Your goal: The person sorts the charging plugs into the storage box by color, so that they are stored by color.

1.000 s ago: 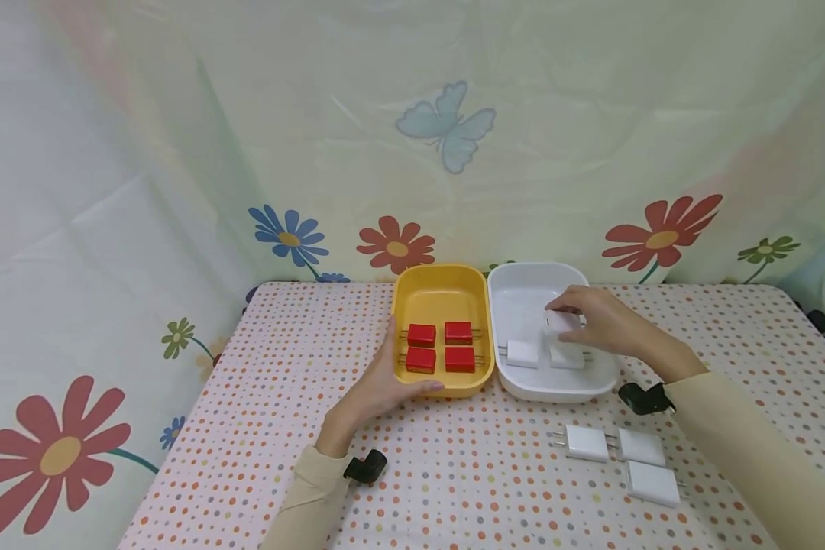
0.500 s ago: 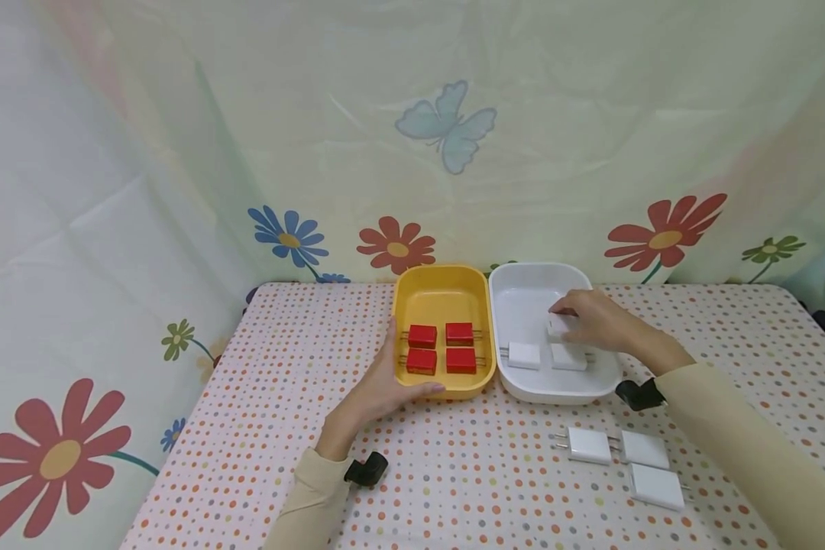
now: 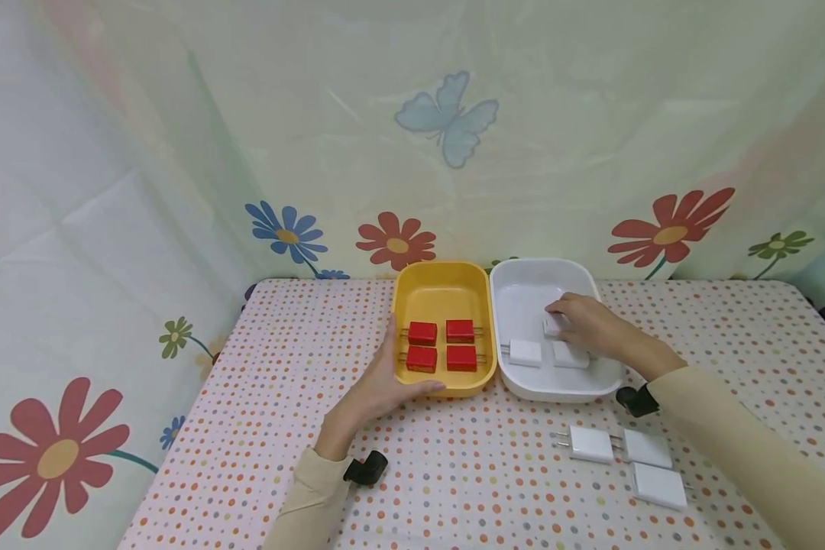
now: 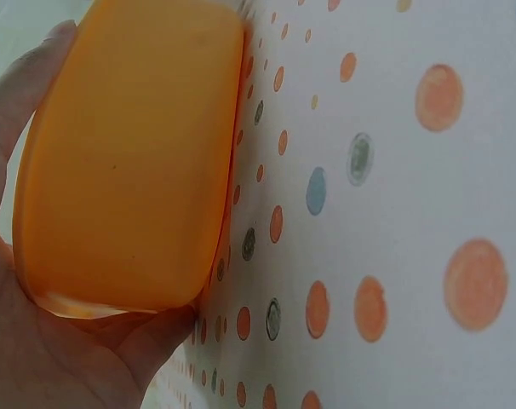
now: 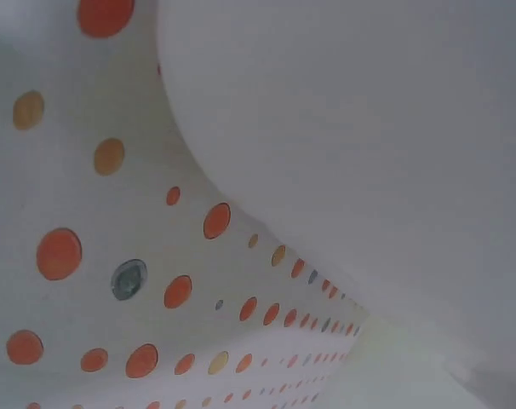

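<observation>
My left hand [image 3: 376, 384] holds the near-left corner of a yellow tray [image 3: 441, 300]; the left wrist view shows fingers and thumb around the tray's outer wall [image 4: 130, 162]. Inside it lie several red charger plugs [image 3: 461, 358], prongs pointing outward. Right beside it stands a white tray [image 3: 526, 294]. Over its right side my right hand [image 3: 594, 325] pinches a white charger plug [image 3: 551, 328], partly hidden by the fingers and low in the tray. Two more white plugs, a left one [image 3: 525, 353] and a right one [image 3: 570, 354], lie just in front of it.
On the dotted tablecloth [image 3: 454, 489], in front of the white tray, lie three white plugs: one on the left [image 3: 590, 444], one behind right [image 3: 647, 448] and one nearest [image 3: 659, 486]. A flowered curtain [image 3: 564, 137] hangs behind. The tray wall [image 5: 352, 153] fills most of the right wrist view.
My right hand has lowered the white plug toward the tray's floor, behind the right white plug. The left hand stays on the yellow tray.
</observation>
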Action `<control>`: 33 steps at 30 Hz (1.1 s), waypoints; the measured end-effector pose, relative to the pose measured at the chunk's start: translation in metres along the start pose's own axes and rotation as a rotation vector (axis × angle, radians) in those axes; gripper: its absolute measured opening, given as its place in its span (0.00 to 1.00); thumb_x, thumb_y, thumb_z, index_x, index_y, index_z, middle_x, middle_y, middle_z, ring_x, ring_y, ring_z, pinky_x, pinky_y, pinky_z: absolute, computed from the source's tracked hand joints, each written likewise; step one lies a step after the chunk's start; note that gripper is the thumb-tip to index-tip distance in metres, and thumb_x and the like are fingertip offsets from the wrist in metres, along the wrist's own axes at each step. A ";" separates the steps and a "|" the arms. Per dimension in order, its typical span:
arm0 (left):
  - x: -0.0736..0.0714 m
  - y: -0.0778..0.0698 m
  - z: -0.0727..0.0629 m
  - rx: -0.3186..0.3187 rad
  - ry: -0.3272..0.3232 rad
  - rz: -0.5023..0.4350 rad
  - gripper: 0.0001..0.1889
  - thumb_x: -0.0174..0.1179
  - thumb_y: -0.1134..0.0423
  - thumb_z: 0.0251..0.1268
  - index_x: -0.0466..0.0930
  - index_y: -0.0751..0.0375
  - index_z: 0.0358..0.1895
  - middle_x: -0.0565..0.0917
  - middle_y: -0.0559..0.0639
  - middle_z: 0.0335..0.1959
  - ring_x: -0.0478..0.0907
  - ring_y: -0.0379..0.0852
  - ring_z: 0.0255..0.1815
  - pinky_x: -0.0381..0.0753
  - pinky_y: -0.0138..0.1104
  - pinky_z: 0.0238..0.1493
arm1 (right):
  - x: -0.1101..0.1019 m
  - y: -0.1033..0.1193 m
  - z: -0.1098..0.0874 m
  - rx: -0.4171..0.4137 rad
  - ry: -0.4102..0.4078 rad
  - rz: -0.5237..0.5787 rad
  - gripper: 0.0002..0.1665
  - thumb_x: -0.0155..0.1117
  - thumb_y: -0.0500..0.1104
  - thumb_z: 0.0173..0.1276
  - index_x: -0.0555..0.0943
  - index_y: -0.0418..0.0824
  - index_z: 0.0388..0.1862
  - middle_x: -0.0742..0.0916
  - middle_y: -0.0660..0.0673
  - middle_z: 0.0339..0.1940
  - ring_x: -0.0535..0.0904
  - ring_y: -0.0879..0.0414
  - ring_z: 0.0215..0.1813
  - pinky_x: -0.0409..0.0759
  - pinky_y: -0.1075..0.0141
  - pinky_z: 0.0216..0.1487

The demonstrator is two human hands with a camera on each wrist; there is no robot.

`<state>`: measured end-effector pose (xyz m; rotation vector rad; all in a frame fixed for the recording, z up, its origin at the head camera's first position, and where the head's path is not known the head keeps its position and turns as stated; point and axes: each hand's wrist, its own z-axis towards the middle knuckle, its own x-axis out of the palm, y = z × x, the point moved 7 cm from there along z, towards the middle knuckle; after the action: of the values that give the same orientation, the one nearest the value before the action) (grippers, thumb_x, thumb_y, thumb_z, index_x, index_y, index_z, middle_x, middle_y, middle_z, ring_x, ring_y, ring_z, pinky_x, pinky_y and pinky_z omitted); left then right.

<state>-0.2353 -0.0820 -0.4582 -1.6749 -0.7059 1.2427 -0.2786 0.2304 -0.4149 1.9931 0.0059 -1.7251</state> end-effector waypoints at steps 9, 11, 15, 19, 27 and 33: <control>-0.002 0.000 -0.001 -0.015 -0.004 0.014 0.71 0.81 0.49 0.55 0.25 0.41 0.86 0.46 0.49 0.87 0.49 0.52 0.84 0.60 0.56 0.78 | 0.002 0.002 0.006 -0.041 0.018 -0.026 0.24 0.74 0.28 0.64 0.80 0.19 0.58 0.85 0.28 0.50 0.83 0.35 0.53 0.83 0.44 0.56; -0.002 0.000 0.000 -0.010 -0.004 0.015 0.71 0.80 0.49 0.56 0.25 0.40 0.86 0.45 0.49 0.87 0.49 0.52 0.84 0.59 0.56 0.78 | 0.001 0.002 0.006 -0.049 0.009 -0.034 0.24 0.74 0.27 0.64 0.80 0.19 0.57 0.85 0.29 0.48 0.83 0.35 0.52 0.83 0.44 0.55; -0.001 0.000 0.000 -0.008 -0.007 0.009 0.71 0.80 0.50 0.56 0.25 0.41 0.86 0.46 0.49 0.87 0.49 0.52 0.84 0.59 0.56 0.78 | 0.001 0.000 0.008 -0.035 0.004 -0.036 0.24 0.75 0.27 0.62 0.80 0.19 0.55 0.85 0.29 0.46 0.83 0.35 0.51 0.83 0.44 0.54; 0.001 0.001 0.000 -0.019 -0.001 -0.003 0.71 0.81 0.51 0.56 0.25 0.41 0.86 0.47 0.49 0.87 0.50 0.52 0.84 0.60 0.55 0.78 | 0.004 -0.002 0.007 -0.011 0.011 -0.020 0.24 0.76 0.26 0.61 0.81 0.19 0.55 0.84 0.29 0.47 0.82 0.36 0.51 0.83 0.44 0.55; 0.002 -0.002 -0.001 -0.032 -0.002 0.007 0.72 0.81 0.47 0.54 0.26 0.40 0.86 0.49 0.49 0.86 0.53 0.52 0.82 0.61 0.56 0.78 | -0.021 0.009 -0.013 -0.048 -0.055 0.016 0.24 0.73 0.29 0.64 0.80 0.19 0.57 0.82 0.26 0.53 0.82 0.34 0.52 0.83 0.42 0.54; 0.000 -0.001 -0.002 -0.026 -0.015 0.017 0.72 0.81 0.49 0.54 0.26 0.44 0.86 0.48 0.51 0.87 0.50 0.53 0.84 0.58 0.58 0.78 | -0.042 0.032 -0.046 -0.081 -0.097 0.016 0.24 0.75 0.30 0.64 0.82 0.24 0.58 0.83 0.29 0.54 0.81 0.33 0.55 0.84 0.42 0.53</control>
<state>-0.2336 -0.0818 -0.4577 -1.6974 -0.7209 1.2644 -0.2344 0.2325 -0.3613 1.8457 0.0261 -1.7808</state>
